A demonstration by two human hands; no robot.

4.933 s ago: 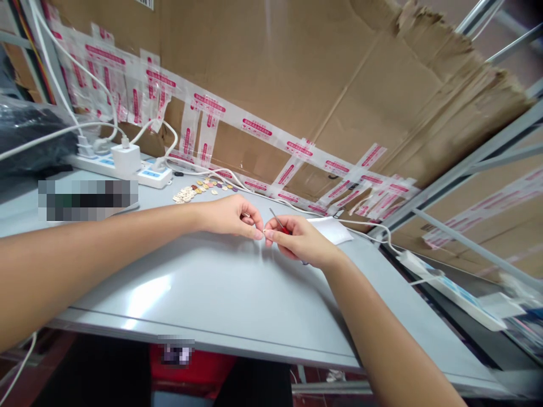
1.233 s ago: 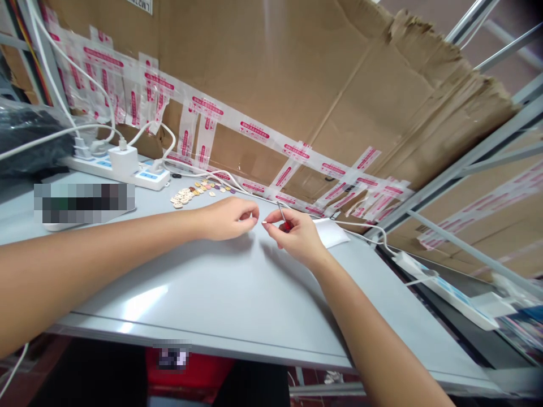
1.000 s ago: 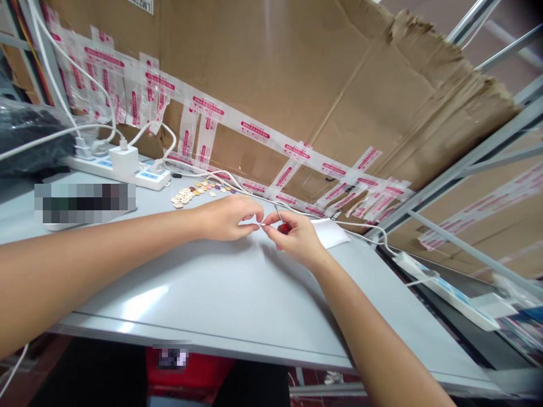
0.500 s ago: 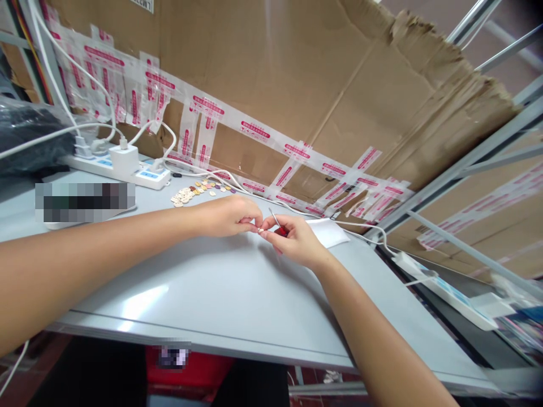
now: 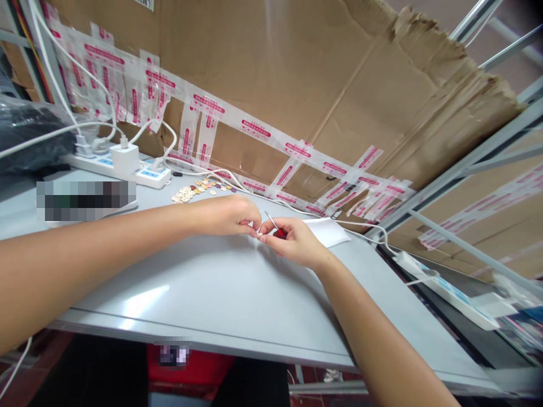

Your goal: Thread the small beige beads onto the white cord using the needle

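Note:
Above the grey table, my left hand (image 5: 241, 217) pinches a tiny pale piece (image 5: 259, 234) from the left, its thumb and forefinger pressed together. Fingertips of my right hand (image 5: 292, 239) meet the same piece from the other side. A small tool with a red handle (image 5: 280, 232) and a thin metal shaft is also held in my right hand, its shaft pointing up and left. Several small button-like pieces (image 5: 183, 194), cream, yellow, brown and purple, lie behind my left forearm.
A white power strip (image 5: 148, 177) with plugs and cables stands at the back left of the table (image 5: 203, 299). White paper (image 5: 328, 232) lies right of my hands. Cardboard (image 5: 263, 73) rises behind. Another power strip (image 5: 445, 291) is at the right.
Both hands are still close together at the small piece. The metal shaft of the tool has tilted a little further left, and the fingertips have shifted slightly.

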